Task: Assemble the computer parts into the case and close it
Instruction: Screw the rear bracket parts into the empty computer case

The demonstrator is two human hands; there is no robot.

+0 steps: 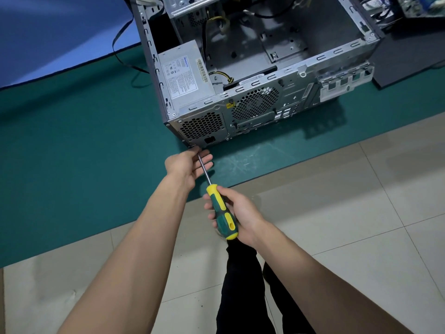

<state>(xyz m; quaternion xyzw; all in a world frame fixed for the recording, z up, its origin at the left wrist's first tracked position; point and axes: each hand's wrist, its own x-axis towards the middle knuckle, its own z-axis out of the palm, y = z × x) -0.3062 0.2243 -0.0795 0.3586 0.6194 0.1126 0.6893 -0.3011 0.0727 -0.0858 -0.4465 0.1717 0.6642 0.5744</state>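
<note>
we wrap our right hand (237, 214) around the screwdriver (218, 205) handle, its tip at the lower rear corner of the case (252, 92). our left hand (189, 165), fingers loosely spread, cradles the shaft beside that corner to steady the tip, probably on a power supply (184, 75) screw.

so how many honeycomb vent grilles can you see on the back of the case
2. One grille is on the rear panel of the case, at its lower left behind the power supply; the other grille is to its right. Others may be hidden.
</note>
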